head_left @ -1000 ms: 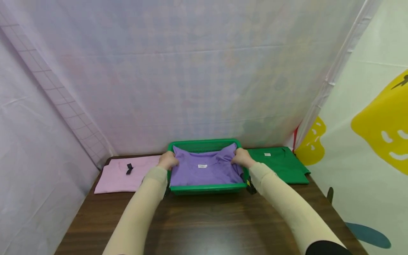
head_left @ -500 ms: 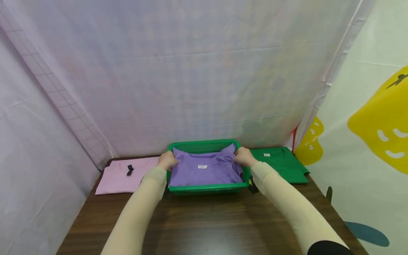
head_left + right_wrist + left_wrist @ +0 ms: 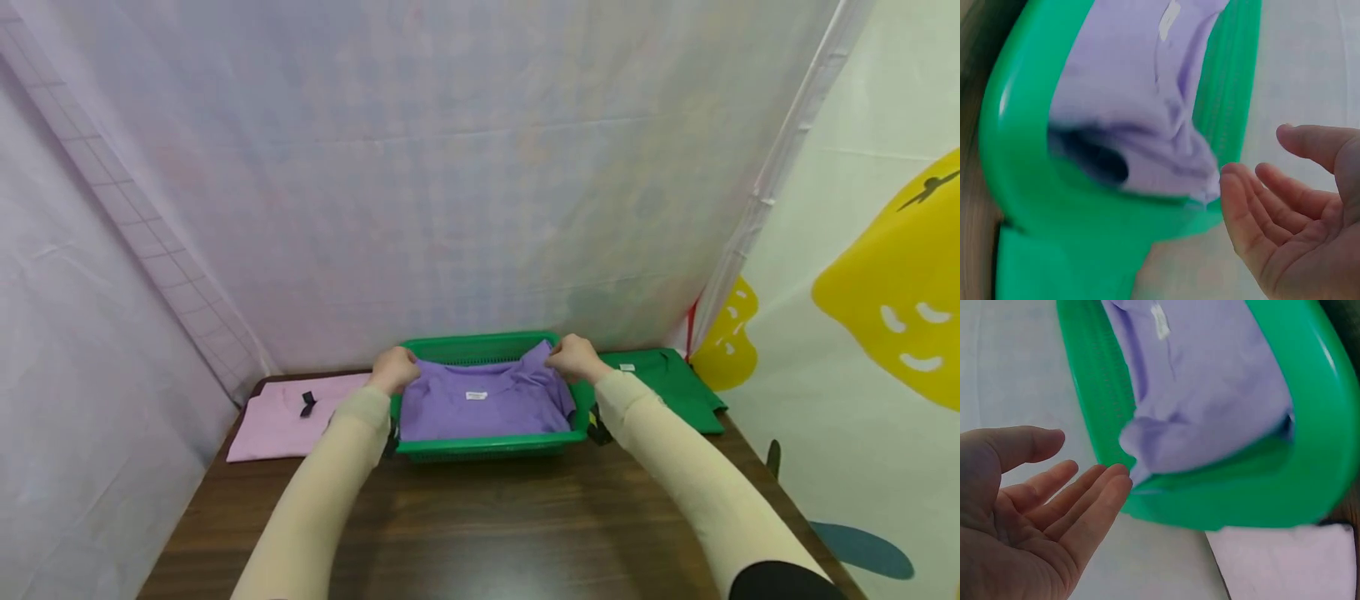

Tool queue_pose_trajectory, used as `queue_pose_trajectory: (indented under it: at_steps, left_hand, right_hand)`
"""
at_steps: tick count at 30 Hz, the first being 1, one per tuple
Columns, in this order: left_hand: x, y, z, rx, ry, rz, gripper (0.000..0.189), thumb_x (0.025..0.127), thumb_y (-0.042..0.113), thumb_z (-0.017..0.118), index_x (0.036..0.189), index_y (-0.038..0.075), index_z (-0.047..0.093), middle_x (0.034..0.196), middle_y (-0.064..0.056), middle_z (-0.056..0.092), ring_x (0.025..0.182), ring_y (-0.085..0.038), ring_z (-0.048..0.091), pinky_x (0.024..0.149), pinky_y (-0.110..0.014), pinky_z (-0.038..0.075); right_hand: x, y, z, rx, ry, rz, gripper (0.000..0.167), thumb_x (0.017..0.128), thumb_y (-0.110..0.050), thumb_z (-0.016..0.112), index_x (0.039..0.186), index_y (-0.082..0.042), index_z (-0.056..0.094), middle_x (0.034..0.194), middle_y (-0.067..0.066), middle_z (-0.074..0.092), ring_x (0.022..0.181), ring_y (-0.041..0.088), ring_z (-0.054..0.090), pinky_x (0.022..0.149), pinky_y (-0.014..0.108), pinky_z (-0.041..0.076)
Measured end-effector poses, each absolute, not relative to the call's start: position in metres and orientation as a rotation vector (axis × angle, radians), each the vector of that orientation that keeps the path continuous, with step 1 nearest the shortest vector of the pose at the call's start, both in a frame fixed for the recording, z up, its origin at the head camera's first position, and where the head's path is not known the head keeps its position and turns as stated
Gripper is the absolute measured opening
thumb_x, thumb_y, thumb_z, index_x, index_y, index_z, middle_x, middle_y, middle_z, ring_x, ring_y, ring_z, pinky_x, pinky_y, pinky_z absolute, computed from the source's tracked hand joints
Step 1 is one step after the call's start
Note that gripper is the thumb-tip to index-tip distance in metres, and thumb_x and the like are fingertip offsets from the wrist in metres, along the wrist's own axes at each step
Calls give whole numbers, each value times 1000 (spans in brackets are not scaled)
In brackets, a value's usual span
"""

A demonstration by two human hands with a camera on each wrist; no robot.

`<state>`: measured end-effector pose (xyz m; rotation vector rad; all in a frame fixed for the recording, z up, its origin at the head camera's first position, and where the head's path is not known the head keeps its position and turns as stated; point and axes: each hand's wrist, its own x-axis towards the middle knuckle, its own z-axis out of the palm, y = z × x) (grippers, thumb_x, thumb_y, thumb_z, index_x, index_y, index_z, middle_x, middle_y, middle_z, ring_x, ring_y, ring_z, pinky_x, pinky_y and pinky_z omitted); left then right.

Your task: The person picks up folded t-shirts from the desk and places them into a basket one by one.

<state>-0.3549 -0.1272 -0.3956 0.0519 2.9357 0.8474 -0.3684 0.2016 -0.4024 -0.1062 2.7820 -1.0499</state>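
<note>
A folded purple shirt (image 3: 487, 415) with a white neck label lies inside a green plastic basket (image 3: 491, 448). My left hand (image 3: 1038, 515) is at the basket's left end, its thumb apart from its loosely bent fingers. The fingertips are close to the shirt's shoulder corner; whether they touch it, I cannot tell. At the right end, my right hand (image 3: 1294, 215) is in a similar pose, fingertips by the other shoulder corner and thumb spread away. Nothing is pinched in either hand. A dark sleeve opening (image 3: 1107, 161) shows in the right wrist view.
A folded pink shirt (image 3: 273, 429) with a black tag lies left of the basket. To its right lies a folded green shirt (image 3: 667, 392). All sit on a brown wooden table (image 3: 480, 525), with a pale curtain (image 3: 480, 208) behind it.
Both hands have lifted slightly up and away from the shirt's corners, the right hand more clearly. The shirt remains in the basket. The head view has shifted slightly.
</note>
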Motion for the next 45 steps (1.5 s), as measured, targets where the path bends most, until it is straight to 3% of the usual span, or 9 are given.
queue_pose_trajectory:
  at_steps: [6, 10, 14, 19, 24, 32, 39, 41, 45]
  left_hand:
    - [-351, -113, -398, 49, 2733, 1130, 41, 91, 16, 59, 128, -3, 59, 124, -20, 60, 101, -35, 63, 73, -38, 57]
    - [-347, -107, -405, 82, 2582, 1203, 44, 97, 19, 54, 136, -2, 51, 132, -23, 53, 115, -39, 54, 81, -48, 54]
    - [-341, -104, -413, 86, 2493, 1202, 49, 101, 23, 47, 143, -1, 42, 144, -26, 40, 129, -45, 41, 82, -57, 52]
    - [-335, -104, -423, -21, 2380, 1290, 56, 101, 31, 44, 149, 2, 34, 153, -25, 27, 132, -53, 31, 77, -67, 47]
    - [-339, -105, -437, -53, 2339, 1305, 66, 99, 45, 45, 151, 6, 31, 154, -24, 23, 131, -57, 28, 71, -71, 46]
    - [-330, -104, -438, -159, 2260, 1383, 69, 100, 48, 41, 152, 4, 27, 156, -23, 20, 133, -56, 26, 85, -73, 39]
    - [-324, -107, -438, -182, 2213, 1427, 80, 98, 56, 41, 152, 0, 23, 154, -29, 18, 134, -58, 19, 87, -72, 39]
    - [-324, -109, -439, -190, 2220, 1440, 74, 100, 50, 40, 151, 0, 24, 154, -27, 20, 134, -57, 21, 90, -72, 37]
    - [-326, -120, -436, -142, 2257, 1450, 73, 100, 48, 41, 150, -2, 25, 153, -27, 24, 130, -58, 29, 85, -69, 43]
  right_hand:
    - [-364, 182, -409, -127, 2520, -1255, 45, 99, -20, 53, 133, 9, 51, 125, 28, 55, 99, 34, 62, 82, 44, 54]
    - [-362, 175, -422, -79, 2313, -1372, 54, 101, -21, 48, 144, 8, 34, 144, 30, 36, 125, 44, 44, 93, 53, 47]
    - [-360, 176, -436, -17, 2272, -1386, 60, 101, -24, 47, 149, 6, 26, 153, 28, 22, 135, 49, 27, 98, 61, 39]
    - [-356, 178, -445, 45, 2257, -1401, 65, 101, -25, 48, 150, 5, 21, 154, 29, 13, 136, 51, 22, 99, 64, 36]
    - [-352, 179, -448, 79, 2250, -1419, 66, 101, -26, 48, 150, 6, 19, 154, 31, 13, 135, 53, 24, 98, 64, 37]
    - [-348, 178, -454, 82, 2270, -1403, 68, 100, -29, 49, 149, 8, 21, 152, 31, 17, 134, 53, 26, 95, 64, 39]
    - [-348, 176, -459, 84, 2271, -1394, 66, 99, -29, 52, 147, 10, 27, 152, 32, 19, 133, 53, 27, 94, 65, 40]
    - [-348, 174, -458, 66, 2325, -1374, 63, 98, -29, 53, 144, 10, 33, 148, 31, 27, 129, 49, 35, 91, 61, 44]
    - [-345, 169, -453, -26, 2506, -1332, 51, 97, -28, 55, 131, 10, 52, 128, 26, 51, 100, 32, 56, 79, 45, 52]
